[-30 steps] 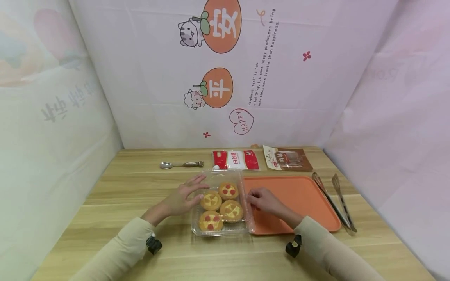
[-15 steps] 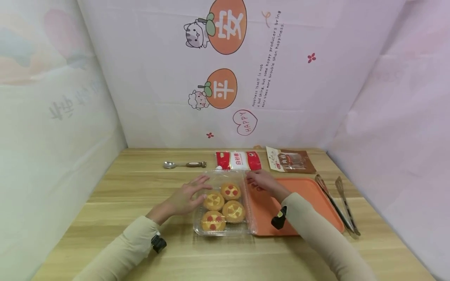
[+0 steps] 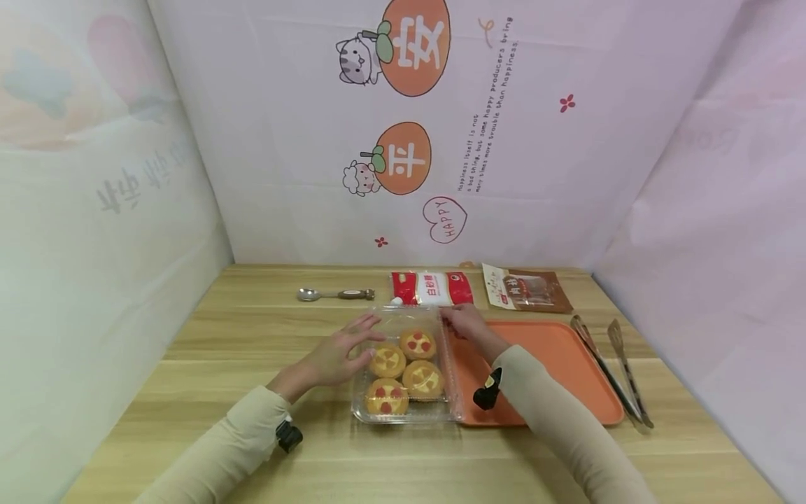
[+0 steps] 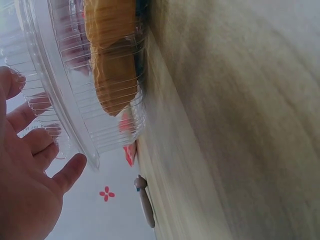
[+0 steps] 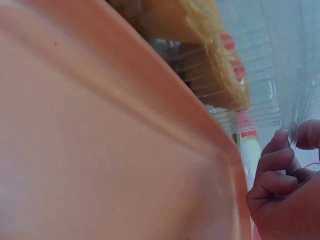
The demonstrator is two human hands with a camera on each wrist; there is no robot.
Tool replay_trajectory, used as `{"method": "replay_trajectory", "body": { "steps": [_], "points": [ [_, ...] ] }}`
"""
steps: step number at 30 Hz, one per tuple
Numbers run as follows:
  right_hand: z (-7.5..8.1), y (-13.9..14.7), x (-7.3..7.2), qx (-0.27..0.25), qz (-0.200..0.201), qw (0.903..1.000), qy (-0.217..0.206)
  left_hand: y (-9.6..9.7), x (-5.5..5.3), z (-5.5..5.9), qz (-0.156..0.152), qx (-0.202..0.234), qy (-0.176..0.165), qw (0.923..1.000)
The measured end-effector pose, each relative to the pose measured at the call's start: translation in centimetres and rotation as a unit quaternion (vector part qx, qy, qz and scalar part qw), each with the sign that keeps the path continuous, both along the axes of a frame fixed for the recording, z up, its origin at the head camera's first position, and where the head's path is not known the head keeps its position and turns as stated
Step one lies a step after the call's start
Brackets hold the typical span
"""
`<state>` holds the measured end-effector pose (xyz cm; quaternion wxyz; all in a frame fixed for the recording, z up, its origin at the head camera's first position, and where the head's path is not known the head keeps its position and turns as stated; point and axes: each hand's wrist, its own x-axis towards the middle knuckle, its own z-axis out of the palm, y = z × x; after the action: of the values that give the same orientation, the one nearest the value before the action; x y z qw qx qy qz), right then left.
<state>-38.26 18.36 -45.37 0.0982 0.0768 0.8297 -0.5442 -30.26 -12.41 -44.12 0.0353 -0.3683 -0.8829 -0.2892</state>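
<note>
A clear plastic clamshell box [image 3: 406,420] with its lid down stands at the middle of the table. Inside sit several round golden pastries [image 3: 387,360], some topped with red dots. My left hand [image 3: 336,353] lies at the box's left side with its fingers spread. In the left wrist view, that hand [image 4: 30,175] has fingertips against the ridged lid [image 4: 60,85] and the thumb by the rim. At the far right corner, my right hand [image 3: 464,322] pinches the box's edge. The right wrist view shows that hand [image 5: 285,185] with thumb and curled forefinger on the rim.
An orange tray [image 3: 541,371] adjoins the box on the right, with metal tongs [image 3: 607,371] along its right edge. Behind lie a red and white packet [image 3: 434,288], a brown packet [image 3: 532,290] and a spoon [image 3: 334,294]. White printed cloth walls enclose the table.
My right hand has moved away from me along the box's right edge to its far corner. My left hand stays at the left side. The head view has shifted slightly.
</note>
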Motion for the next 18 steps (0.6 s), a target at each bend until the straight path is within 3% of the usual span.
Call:
{"method": "replay_trajectory", "body": {
  "steps": [11,15,18],
  "points": [
    [-0.2,0.0,0.4,-0.038,-0.026,0.9989,-0.003,0.3,0.2,0.1,0.004,-0.002,0.0,1.0],
    [0.1,0.5,1.4,-0.056,0.009,0.9984,-0.004,0.3,0.2,0.1,0.007,-0.003,-0.001,1.0],
    [0.8,1.3,3.3,-0.06,0.065,0.9961,0.001,0.4,0.2,0.1,0.009,-0.003,0.006,0.9999]
  ]
}}
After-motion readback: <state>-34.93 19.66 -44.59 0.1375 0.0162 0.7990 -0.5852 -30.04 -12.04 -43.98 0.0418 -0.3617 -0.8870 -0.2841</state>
